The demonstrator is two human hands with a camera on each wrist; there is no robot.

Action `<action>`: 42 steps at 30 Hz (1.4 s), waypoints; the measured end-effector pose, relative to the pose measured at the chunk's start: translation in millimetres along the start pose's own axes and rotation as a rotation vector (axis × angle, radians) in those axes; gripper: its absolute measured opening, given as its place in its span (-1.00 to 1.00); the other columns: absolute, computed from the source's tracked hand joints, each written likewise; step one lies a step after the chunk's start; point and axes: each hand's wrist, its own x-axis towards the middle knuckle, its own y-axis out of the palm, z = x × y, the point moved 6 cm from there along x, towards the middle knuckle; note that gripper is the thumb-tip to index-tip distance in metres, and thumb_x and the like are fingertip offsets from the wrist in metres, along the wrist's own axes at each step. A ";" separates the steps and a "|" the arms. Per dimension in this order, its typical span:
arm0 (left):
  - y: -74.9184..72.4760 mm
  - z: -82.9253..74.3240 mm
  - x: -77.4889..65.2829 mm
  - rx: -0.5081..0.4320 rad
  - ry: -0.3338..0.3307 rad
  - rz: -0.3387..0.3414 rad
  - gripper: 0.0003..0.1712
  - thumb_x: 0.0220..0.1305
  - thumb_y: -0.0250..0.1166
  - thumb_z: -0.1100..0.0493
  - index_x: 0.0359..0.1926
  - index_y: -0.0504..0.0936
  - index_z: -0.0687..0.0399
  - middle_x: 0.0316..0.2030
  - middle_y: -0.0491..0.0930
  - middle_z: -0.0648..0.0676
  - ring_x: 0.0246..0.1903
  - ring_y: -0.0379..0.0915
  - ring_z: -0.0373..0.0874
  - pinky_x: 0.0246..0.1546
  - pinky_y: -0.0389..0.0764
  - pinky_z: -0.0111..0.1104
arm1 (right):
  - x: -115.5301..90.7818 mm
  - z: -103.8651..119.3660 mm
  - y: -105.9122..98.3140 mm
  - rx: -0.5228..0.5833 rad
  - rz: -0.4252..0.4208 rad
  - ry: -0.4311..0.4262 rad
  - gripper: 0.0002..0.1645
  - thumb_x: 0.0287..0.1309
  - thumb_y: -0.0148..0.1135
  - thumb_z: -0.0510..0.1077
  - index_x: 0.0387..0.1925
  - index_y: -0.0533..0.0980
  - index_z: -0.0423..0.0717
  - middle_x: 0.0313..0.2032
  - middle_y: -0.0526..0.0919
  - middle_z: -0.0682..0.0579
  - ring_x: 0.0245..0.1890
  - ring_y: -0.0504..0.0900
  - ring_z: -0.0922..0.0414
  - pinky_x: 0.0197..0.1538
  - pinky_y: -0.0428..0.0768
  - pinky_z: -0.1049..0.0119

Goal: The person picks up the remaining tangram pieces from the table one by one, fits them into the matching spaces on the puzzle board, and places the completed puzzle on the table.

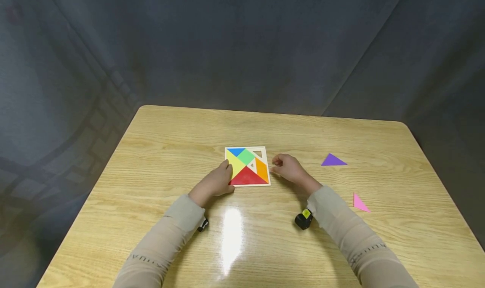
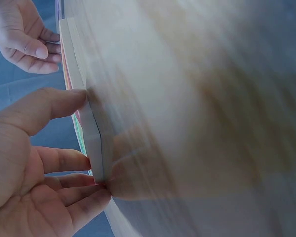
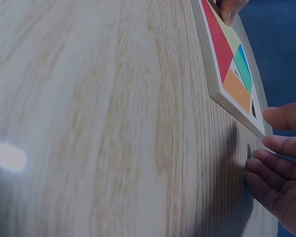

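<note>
A square tangram board (image 1: 267, 164) with a pale wooden rim lies flat on the table. Set in it are red (image 1: 248, 177), yellow (image 1: 236, 166), blue (image 1: 235, 151), green (image 1: 246, 156) and orange (image 1: 262, 171) pieces. Pale recesses with small triangular holes show at its upper right and near its middle. My left hand (image 1: 216, 181) grips the board's near left corner between thumb and fingers. Beside the right edge is my right hand (image 1: 289, 169), loosely curled with nothing in it. In the right wrist view its fingertips (image 3: 271, 140) are right at the board's corner.
A purple triangle (image 1: 333, 160) lies on the table to the right of my right hand. Nearer the front right is a pink triangle (image 1: 360, 204). The wooden table (image 1: 182, 132) ends at a dark curtain (image 1: 235, 48) behind.
</note>
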 end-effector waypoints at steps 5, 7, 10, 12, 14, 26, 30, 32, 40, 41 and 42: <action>-0.6 -1.3 -0.3 0.001 0.007 -0.003 -0.24 -0.03 0.24 0.13 0.08 0.18 0.58 0.12 0.07 0.45 -0.03 0.27 0.17 -0.02 0.33 -0.21 | -3.7 -1.4 -1.8 0.006 -0.002 -0.002 -0.68 -0.04 0.17 -0.24 -0.22 0.44 -0.38 -0.31 0.49 -0.16 -0.30 0.43 0.01 -0.22 0.44 0.22; -0.8 -1.4 -0.4 0.007 0.007 -0.004 -0.25 -0.03 0.24 0.13 0.08 0.18 0.57 0.12 0.07 0.45 -0.04 0.28 0.17 -0.02 0.33 -0.21 | -5.3 -1.9 -2.5 0.007 0.000 0.000 -0.68 -0.04 0.17 -0.24 -0.22 0.43 -0.38 -0.30 0.49 -0.16 -0.29 0.43 0.01 -0.22 0.44 0.22; -0.8 -1.0 -0.6 0.008 0.002 0.005 -0.23 -0.02 0.23 0.13 0.09 0.16 0.58 0.13 0.06 0.45 -0.01 0.26 0.17 -0.01 0.32 -0.22 | -7.8 -2.9 -3.0 0.015 0.005 0.008 -0.67 -0.03 0.16 -0.24 -0.21 0.43 -0.38 -0.29 0.48 -0.16 -0.27 0.43 0.00 -0.21 0.44 0.21; -0.6 -0.4 -0.9 0.004 -0.006 0.012 -0.22 -0.01 0.23 0.13 0.11 0.14 0.57 0.14 0.04 0.44 0.01 0.24 0.17 0.00 0.31 -0.22 | -8.7 -3.4 -2.8 0.018 0.009 0.016 -0.66 -0.02 0.16 -0.23 -0.20 0.43 -0.37 -0.28 0.48 -0.16 -0.27 0.43 0.00 -0.22 0.44 0.22; -0.5 -0.7 -1.3 0.002 -0.014 0.016 -0.22 -0.01 0.23 0.14 0.11 0.14 0.57 0.15 0.04 0.43 0.01 0.24 0.16 0.01 0.30 -0.22 | -9.7 -4.2 -3.0 0.023 0.014 0.020 -0.65 -0.02 0.16 -0.23 -0.18 0.42 -0.37 -0.27 0.48 -0.16 -0.27 0.43 0.01 -0.23 0.45 0.23; -0.6 -0.5 -1.4 -0.014 -0.011 -0.002 -0.28 -0.05 0.26 0.15 0.05 0.21 0.55 0.12 0.08 0.42 -0.06 0.30 0.13 -0.03 0.34 -0.24 | -16.7 -7.6 -8.3 0.033 -0.016 0.008 -0.64 -0.05 0.19 -0.23 -0.20 0.43 -0.39 -0.29 0.49 -0.17 -0.27 0.44 -0.01 -0.23 0.45 0.22; -0.4 -0.5 -1.1 -0.011 -0.004 -0.008 -0.31 -0.06 0.26 0.15 0.02 0.24 0.54 0.10 0.10 0.41 -0.10 0.33 0.11 -0.06 0.36 -0.25 | -18.6 -10.7 -9.8 0.031 -0.015 0.014 -0.64 -0.05 0.18 -0.23 -0.19 0.43 -0.39 -0.28 0.49 -0.18 -0.26 0.44 -0.02 -0.21 0.45 0.20; -0.4 -0.6 -1.2 -0.010 -0.004 -0.007 -0.35 -0.06 0.26 0.15 -0.03 0.26 0.52 0.10 0.11 0.41 -0.12 0.34 0.10 -0.07 0.37 -0.25 | -19.5 -12.7 -10.3 0.031 -0.010 0.018 -0.64 -0.03 0.17 -0.23 -0.18 0.42 -0.40 -0.27 0.49 -0.19 -0.26 0.44 -0.02 -0.22 0.45 0.21; 0.1 0.1 -0.7 -0.021 -0.013 0.002 -0.32 -0.05 0.25 0.15 0.01 0.24 0.52 0.13 0.07 0.42 -0.05 0.29 0.12 -0.03 0.33 -0.25 | -23.2 -19.7 -12.5 0.033 -0.015 0.037 -0.62 -0.04 0.17 -0.21 -0.18 0.42 -0.38 -0.27 0.49 -0.18 -0.26 0.44 -0.02 -0.23 0.45 0.21; 0.2 0.3 -0.8 -0.021 -0.015 0.006 -0.29 -0.04 0.25 0.15 0.05 0.21 0.53 0.14 0.05 0.42 -0.02 0.27 0.13 0.00 0.31 -0.25 | -23.6 -20.2 -12.8 0.029 -0.016 0.037 -0.62 -0.03 0.17 -0.21 -0.17 0.42 -0.38 -0.27 0.49 -0.18 -0.26 0.44 -0.01 -0.22 0.45 0.21; 0.2 0.3 -0.8 -0.024 -0.016 0.009 -0.26 -0.04 0.25 0.15 0.08 0.18 0.54 0.14 0.04 0.43 0.01 0.24 0.14 0.01 0.29 -0.24 | -24.0 -20.8 -13.3 0.027 -0.019 0.040 -0.62 -0.04 0.17 -0.20 -0.17 0.42 -0.38 -0.27 0.49 -0.17 -0.26 0.44 -0.01 -0.21 0.45 0.21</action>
